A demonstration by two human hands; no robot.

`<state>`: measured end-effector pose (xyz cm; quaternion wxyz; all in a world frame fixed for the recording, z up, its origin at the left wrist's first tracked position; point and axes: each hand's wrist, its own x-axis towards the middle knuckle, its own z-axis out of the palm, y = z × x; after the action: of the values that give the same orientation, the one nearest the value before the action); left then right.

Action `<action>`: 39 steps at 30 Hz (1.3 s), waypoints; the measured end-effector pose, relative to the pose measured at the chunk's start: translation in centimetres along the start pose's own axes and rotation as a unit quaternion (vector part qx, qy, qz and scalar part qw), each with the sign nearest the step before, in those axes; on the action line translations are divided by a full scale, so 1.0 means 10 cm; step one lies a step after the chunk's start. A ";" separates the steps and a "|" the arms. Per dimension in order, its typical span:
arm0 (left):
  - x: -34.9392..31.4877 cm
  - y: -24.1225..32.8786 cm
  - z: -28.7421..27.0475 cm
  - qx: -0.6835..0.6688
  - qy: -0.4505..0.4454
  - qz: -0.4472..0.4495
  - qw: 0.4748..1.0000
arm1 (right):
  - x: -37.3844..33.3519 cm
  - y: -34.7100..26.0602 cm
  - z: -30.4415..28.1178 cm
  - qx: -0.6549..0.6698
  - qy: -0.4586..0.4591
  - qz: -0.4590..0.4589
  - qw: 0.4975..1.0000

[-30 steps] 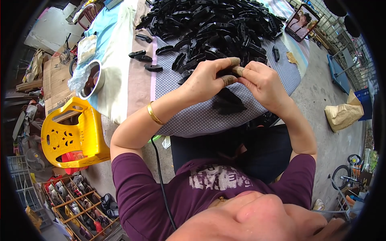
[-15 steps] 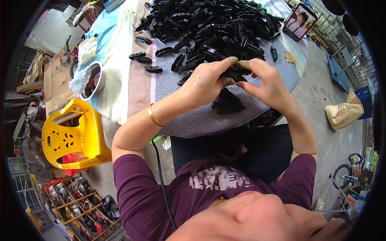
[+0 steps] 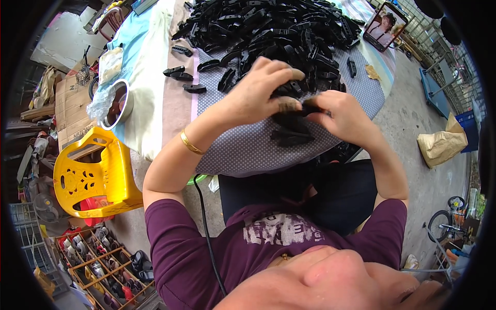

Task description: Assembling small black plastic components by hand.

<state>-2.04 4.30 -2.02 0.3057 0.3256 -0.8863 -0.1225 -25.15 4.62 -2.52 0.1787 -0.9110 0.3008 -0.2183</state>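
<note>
My left hand [image 3: 261, 90] and my right hand [image 3: 342, 114] meet over a round table [image 3: 243, 150] with a dotted grey cloth. Together they pinch a small black plastic piece [image 3: 305, 107] between their fingertips. A gold bangle [image 3: 190, 143] circles my left wrist. Just below the hands lie a few black pieces [image 3: 292, 132] in a small stack. A big heap of the same black plastic pieces [image 3: 274, 28] covers the far half of the table, right behind my fingers.
Loose black pieces [image 3: 181, 72] lie left of the heap. A phone [image 3: 385, 26] stands at the table's far right. A metal bowl [image 3: 116, 103] sits at the left edge, a yellow plastic chair [image 3: 88, 175] beside it. A brown sack [image 3: 442, 144] rests on the concrete floor.
Both hands stayed together on the black piece, shifting slightly; the left fingers curled further over it.
</note>
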 end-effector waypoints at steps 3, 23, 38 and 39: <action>-0.03 -0.21 -0.03 0.147 0.008 -0.012 0.989 | 0.01 -0.04 0.03 0.036 -0.047 -0.036 0.998; 0.02 -0.51 -0.19 0.300 0.265 -0.095 0.912 | 0.18 0.14 0.21 -0.189 0.172 -0.016 0.967; 0.09 -0.35 0.03 0.229 -0.024 -0.120 0.966 | 0.20 0.16 0.20 0.045 0.195 0.014 0.980; 0.08 -0.33 0.01 0.188 -0.024 -0.125 0.974 | 0.20 0.16 0.21 0.045 0.196 0.014 0.980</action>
<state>-0.89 1.24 -3.09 0.2000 0.4820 -0.8531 0.0012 -23.42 2.57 -4.40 0.1603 -0.8373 0.3330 -0.4031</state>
